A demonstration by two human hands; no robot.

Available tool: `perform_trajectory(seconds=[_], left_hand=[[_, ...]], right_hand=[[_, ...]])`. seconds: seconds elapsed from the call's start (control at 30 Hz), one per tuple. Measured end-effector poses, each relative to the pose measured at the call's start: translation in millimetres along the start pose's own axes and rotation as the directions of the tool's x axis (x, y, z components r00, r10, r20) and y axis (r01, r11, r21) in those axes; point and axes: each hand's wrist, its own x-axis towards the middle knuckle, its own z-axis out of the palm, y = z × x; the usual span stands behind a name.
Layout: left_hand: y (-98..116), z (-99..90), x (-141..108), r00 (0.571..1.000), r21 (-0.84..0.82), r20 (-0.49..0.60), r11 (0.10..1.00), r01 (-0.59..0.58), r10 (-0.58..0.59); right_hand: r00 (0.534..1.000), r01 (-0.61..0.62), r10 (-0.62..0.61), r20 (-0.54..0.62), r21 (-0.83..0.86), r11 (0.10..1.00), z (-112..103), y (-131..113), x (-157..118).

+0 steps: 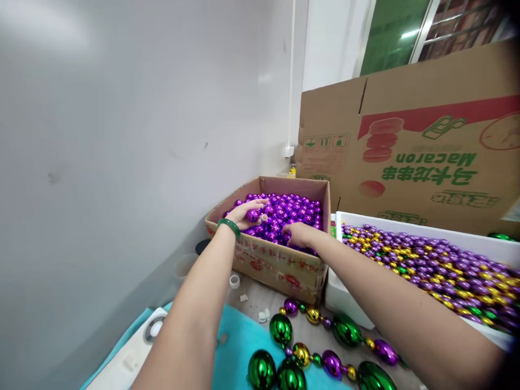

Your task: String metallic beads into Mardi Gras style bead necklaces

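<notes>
Both of my hands are inside a cardboard box (280, 268) filled with shiny purple balls (298, 208). My left hand (242, 214), with a green bangle at its wrist, is turned palm up and cradles a purple ball (252, 215) in bent fingers. By those fingers shows a small white ring-shaped piece (264, 218); whether I hold it is unclear. My right hand (298, 234) reaches down over the near right side of the box. Its fingers curl round a purple ball among the others, their tips partly hidden.
To the right, a white foam box (349, 295) holds small purple, gold and green beads (422, 265). Large bead strands (301, 355) lie in front, partly on a turquoise cloth (239, 336). A white device (142, 338) is at lower left. Behind stands a large carton (337, 119); a wall (142, 135) borders the left.
</notes>
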Motion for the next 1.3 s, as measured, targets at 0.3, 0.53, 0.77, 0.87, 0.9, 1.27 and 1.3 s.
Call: perform_trajectory(seconds=[0.3, 0.53, 0.77, 0.87, 0.9, 1.27, 1.3], left_hand=[[12.9, 30.9, -17.3, 0.984, -0.095, -0.15, 0.99, -0.107, 0.093], [-3.4, 152.7, -86.0, 0.983, 0.206, 0.154, 0.97, -0.131, 0.1], [-149.2, 252.1, -241.6, 0.936, 0.622, -0.079, 0.751, -0.223, 0.343], [-208.1, 268.3, -281.2, 0.943, 0.724, -0.113, 0.676, -0.138, 0.313], [-221.8, 270.7, -288.3, 0.946, 0.746, -0.122, 0.656, -0.113, 0.301], [-241.8, 267.6, -311.2, 0.959, 0.859, -0.054, 0.502, -0.098, 0.28], [-239.3, 265.8, -318.1, 0.962, 0.877, -0.024, 0.468, -0.11, 0.27]], right_hand=[[0.874, 0.036, 0.151, -0.462, 0.372, 0.927, -39.9, -7.1, -40.8], [0.849, 0.292, 0.172, -0.5, 0.715, 0.635, -17.9, -14.9, -162.8], [0.796, -0.014, 0.548, -0.255, 0.899, 0.438, 107.5, -47.3, -337.8], [0.773, -0.062, 0.601, -0.206, 0.917, 0.394, 162.5, -52.0, -368.4], [0.762, -0.064, 0.604, -0.234, 0.9, 0.43, 175.7, -52.7, -372.8], [0.584, -0.136, 0.667, -0.463, 0.754, 0.642, 214.3, -53.6, -367.0], [0.575, -0.134, 0.676, -0.461, 0.762, 0.634, 214.7, -53.3, -367.1]])
